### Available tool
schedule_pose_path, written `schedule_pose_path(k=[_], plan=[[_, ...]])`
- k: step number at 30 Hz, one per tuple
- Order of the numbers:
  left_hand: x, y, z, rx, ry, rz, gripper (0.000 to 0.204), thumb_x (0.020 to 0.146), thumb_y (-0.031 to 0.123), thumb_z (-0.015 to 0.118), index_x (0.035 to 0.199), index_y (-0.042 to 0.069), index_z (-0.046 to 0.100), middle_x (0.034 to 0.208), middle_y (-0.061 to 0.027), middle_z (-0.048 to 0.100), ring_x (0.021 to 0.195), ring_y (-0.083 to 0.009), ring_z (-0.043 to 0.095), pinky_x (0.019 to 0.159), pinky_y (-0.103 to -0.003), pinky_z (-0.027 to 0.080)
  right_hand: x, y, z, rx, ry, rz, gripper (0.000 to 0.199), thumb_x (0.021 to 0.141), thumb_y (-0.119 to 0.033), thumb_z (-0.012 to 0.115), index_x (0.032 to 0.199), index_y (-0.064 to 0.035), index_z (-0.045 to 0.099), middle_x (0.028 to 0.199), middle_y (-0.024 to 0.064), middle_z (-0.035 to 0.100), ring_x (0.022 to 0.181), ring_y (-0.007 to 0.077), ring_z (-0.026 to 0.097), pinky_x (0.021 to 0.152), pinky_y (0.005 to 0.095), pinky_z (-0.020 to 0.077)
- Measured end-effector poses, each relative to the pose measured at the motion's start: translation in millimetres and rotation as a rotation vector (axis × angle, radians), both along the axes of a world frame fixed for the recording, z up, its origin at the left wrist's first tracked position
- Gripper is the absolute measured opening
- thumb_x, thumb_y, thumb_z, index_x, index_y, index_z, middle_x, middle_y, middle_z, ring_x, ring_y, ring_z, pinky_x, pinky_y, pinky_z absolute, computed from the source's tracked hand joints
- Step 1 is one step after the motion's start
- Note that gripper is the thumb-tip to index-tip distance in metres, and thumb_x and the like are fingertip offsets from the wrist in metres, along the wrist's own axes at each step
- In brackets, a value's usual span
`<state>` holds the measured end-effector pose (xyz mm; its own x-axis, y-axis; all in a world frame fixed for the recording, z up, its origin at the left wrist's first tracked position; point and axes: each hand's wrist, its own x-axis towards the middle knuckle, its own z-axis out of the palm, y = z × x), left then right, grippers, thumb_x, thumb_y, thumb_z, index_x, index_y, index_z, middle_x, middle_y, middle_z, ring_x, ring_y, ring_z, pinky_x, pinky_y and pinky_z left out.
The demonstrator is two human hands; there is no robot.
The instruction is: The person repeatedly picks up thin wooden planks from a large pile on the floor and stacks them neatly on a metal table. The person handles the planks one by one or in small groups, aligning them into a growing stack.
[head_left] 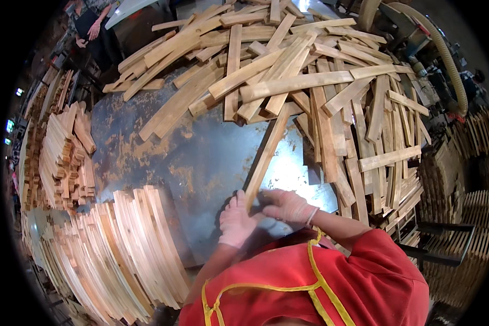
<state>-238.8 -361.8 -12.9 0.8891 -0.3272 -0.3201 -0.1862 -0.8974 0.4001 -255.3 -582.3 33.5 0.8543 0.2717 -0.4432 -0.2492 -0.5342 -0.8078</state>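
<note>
A long wooden slat (269, 157) slants across the metal tabletop, its far end among the piled slats and its near end at my hands. My left hand (237, 221), in a pale glove, is closed on that near end, with the fingers along its left side. Just right of the slat is my right hand (289, 206), gloved too. Its fingers and thumb are apart and point toward the slat, with a small gap between. A greyish-white patch (274, 225) shows below the hands; I cannot tell what it is.
A jumbled heap of wooden slats (277, 70) covers the table's far and right sides. Slats stand in a tight row (119, 250) at the lower left, with stacked wood pieces (65, 152) beyond. A ribbed hose (451, 60) hangs at far right. Another person's hand (94, 30) shows at upper left.
</note>
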Motion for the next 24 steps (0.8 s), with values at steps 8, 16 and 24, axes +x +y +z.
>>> schedule_pose_path(k=[8, 16, 24], plan=[[-17, 23, 16, -0.357, 0.154, 0.1, 0.053, 0.087, 0.037, 0.072, 0.132, 0.011, 0.065, 0.111, -0.02, 0.072, 0.107, -0.0416, 0.069, 0.093, -0.05, 0.054, 18, -34, -4, 0.404, 0.336, 0.067, 0.082, 0.092, -0.036, 0.076, 0.156, 0.001, 0.04, 0.13, 0.0204, 0.069, 0.11, 0.0227, 0.066, 0.092, 0.0374, 0.0559], [-10, 5, 57, -0.784, -0.152, 0.373, 0.076, 0.086, 0.03, 0.079, 0.152, 0.004, 0.051, 0.138, -0.0265, 0.062, 0.126, -0.0407, 0.064, 0.104, -0.041, 0.052, 158, -36, -4, -0.047, -0.58, 0.144, 0.029, 0.098, -0.022, 0.066, 0.124, -0.0108, 0.07, 0.112, 0.0139, 0.073, 0.105, 0.0315, 0.071, 0.098, 0.042, 0.054], [-25, 8, 37, -0.487, -0.074, 0.303, 0.093, 0.081, 0.044, 0.083, 0.155, 0.001, 0.047, 0.153, -0.0269, 0.05, 0.137, -0.0444, 0.053, 0.113, -0.048, 0.045, 290, -40, 50, -0.537, -0.624, 0.084, 0.059, 0.082, -0.048, 0.079, 0.122, -0.0063, 0.069, 0.111, 0.0133, 0.074, 0.113, 0.0315, 0.069, 0.1, 0.0478, 0.0527]])
